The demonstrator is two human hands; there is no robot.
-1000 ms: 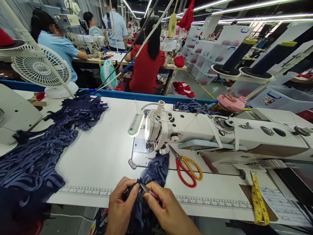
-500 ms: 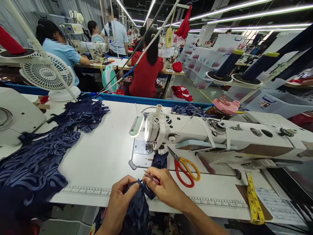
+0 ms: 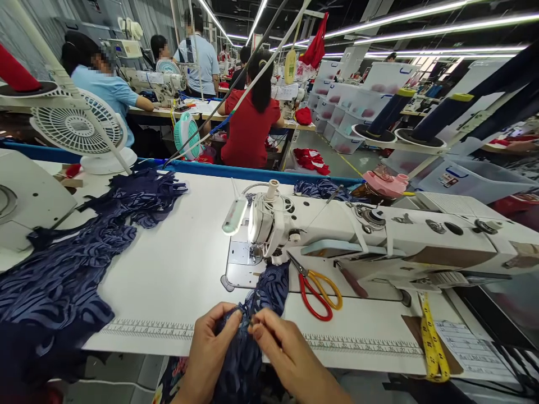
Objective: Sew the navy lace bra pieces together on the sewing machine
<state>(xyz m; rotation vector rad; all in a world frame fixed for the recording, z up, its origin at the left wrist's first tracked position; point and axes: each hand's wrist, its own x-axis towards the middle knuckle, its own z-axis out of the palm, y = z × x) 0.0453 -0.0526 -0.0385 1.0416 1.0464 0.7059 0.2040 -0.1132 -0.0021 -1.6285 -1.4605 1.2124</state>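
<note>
My left hand (image 3: 211, 343) is closed, thumb and forefinger pinching the edge of a dark blue patterned garment piece (image 3: 238, 359). Right beside it my right hand (image 3: 282, 343) is closed too, its fingertips pressed together against the cloth; what lies between them is too small to make out. The garment hangs over the table's front edge below the hands. Its upper part (image 3: 272, 287) stretches back towards the needle area of a white sewing machine (image 3: 273, 224). Scissors (image 3: 316, 290) with one red and one yellow handle lie to the right of the cloth.
A heap of blue patterned cloth (image 3: 80, 252) covers the left of the white table. A ruler strip (image 3: 362, 347) runs along the front edge. At the right are a yellow tape measure (image 3: 432, 342) and paper. Co-workers sit beyond a fan (image 3: 80, 126).
More of the garment now lies up on the table by the machine. My right hand has turned and lowered slightly; the small pointed tool it held no longer shows.
</note>
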